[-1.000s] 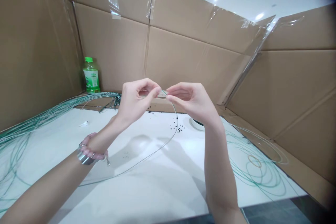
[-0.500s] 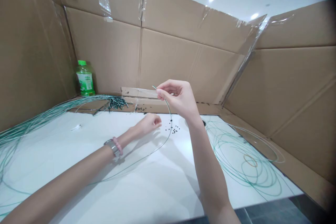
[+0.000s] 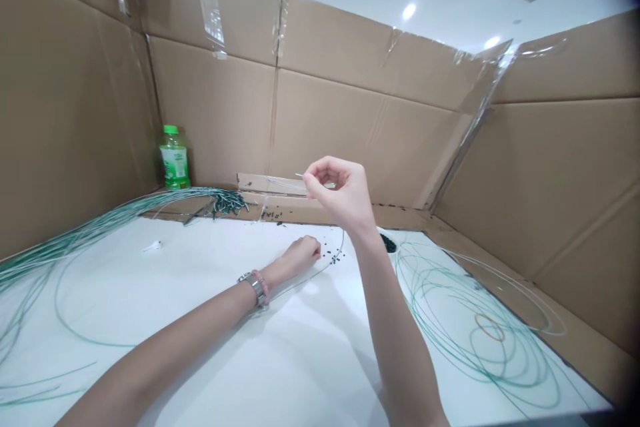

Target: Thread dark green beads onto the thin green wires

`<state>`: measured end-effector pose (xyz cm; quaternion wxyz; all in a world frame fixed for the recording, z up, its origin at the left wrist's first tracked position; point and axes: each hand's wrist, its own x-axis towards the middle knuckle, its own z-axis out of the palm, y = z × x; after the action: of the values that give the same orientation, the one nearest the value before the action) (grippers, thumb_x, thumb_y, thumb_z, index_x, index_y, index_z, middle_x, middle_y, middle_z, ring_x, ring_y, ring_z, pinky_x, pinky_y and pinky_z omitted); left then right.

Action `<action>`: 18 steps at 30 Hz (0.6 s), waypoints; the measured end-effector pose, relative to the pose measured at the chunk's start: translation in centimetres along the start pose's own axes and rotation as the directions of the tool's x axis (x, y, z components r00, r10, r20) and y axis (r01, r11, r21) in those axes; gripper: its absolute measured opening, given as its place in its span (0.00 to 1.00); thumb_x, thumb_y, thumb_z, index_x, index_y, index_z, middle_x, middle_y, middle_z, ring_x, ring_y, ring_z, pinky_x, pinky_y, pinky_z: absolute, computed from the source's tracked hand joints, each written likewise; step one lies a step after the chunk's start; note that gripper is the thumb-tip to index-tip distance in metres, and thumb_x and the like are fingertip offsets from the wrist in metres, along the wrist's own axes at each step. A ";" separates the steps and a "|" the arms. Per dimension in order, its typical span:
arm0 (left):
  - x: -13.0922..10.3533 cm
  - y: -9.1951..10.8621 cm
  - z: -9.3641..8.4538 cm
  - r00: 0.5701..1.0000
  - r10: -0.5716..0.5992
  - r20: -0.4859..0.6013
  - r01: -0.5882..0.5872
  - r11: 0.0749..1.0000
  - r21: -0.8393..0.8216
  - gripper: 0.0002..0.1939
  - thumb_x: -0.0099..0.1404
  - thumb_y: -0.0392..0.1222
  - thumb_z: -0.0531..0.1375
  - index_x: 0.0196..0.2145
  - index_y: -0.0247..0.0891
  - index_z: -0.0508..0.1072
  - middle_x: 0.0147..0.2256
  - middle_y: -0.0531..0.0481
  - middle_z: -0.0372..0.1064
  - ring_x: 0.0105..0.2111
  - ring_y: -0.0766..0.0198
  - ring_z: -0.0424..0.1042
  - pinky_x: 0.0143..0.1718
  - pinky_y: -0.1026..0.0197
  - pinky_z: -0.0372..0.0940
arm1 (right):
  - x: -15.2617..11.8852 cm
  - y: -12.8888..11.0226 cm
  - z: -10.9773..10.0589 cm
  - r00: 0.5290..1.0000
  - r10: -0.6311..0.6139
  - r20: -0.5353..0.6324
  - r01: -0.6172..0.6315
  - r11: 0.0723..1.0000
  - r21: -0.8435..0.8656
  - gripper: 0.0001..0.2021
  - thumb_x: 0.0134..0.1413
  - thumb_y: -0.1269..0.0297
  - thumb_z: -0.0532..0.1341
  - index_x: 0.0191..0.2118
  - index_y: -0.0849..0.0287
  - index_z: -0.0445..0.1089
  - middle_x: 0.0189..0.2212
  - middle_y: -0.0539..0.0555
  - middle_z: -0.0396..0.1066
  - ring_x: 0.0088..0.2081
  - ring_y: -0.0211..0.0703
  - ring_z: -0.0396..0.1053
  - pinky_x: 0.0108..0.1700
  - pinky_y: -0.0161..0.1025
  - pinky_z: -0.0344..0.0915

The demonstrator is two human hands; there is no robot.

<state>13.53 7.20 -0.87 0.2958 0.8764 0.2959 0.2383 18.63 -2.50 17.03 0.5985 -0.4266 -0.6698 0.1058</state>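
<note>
My right hand (image 3: 340, 192) is raised above the back of the white board (image 3: 210, 287), its thumb and forefinger pinched on the tip of a thin green wire (image 3: 343, 240). The wire hangs from the fingers and curves down to the board, passing behind my left wrist. Low over the board, my left hand (image 3: 301, 257) has its fingers curled together beside scattered small black beads (image 3: 334, 257); what it holds, if anything, is hidden. Behind my right forearm a small white dish (image 3: 395, 247) of black beads partly shows.
Coiled green wires (image 3: 480, 340) lie at the right, with a tan ring among them. A bundle of green wires (image 3: 110, 213) runs along the left. A green bottle (image 3: 175, 161) stands in the back left corner. Cardboard walls (image 3: 370, 113) enclose the board.
My left hand has moved right toward the beads and its fingers have closed more. My right hand still pinches the wire, with less of the tip showing. The view has shifted slightly.
</note>
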 end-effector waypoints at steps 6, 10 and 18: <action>0.2 1.5 -2.3 0.985 0.060 -0.161 -0.098 0.965 -0.244 0.06 0.53 0.34 0.56 0.21 0.32 0.69 0.22 0.48 0.68 0.24 0.64 0.65 0.28 0.64 0.59 | -0.3 0.0 0.1 0.999 -0.039 -0.024 0.037 0.996 -0.080 0.04 0.43 0.71 0.58 0.22 0.61 0.66 0.19 0.48 0.66 0.24 0.32 0.64 0.23 0.28 0.60; -1.3 4.2 -8.0 0.927 0.007 -0.375 -0.183 0.882 -0.435 0.12 0.60 0.46 0.55 0.32 0.33 0.72 0.28 0.48 0.70 0.28 0.67 0.67 0.32 0.65 0.63 | -0.9 -0.7 0.4 0.994 -0.103 -0.042 0.100 0.993 -0.069 0.03 0.46 0.71 0.58 0.24 0.60 0.66 0.26 0.50 0.72 0.30 0.36 0.71 0.28 0.30 0.67; -6.1 9.8 -13.6 0.872 0.033 -0.488 -0.472 0.314 -0.824 0.09 0.54 0.44 0.66 0.27 0.35 0.75 0.25 0.55 0.68 0.27 0.75 0.67 0.33 0.73 0.65 | -2.1 -2.3 1.6 0.972 -0.202 -0.121 0.199 0.979 -0.038 0.05 0.50 0.72 0.57 0.26 0.57 0.63 0.36 0.51 0.73 0.40 0.41 0.73 0.35 0.36 0.73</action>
<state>4.79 1.97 13.78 0.6304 0.5241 0.0154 0.5725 15.96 -4.78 16.65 0.6413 -0.3701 -0.6721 0.0096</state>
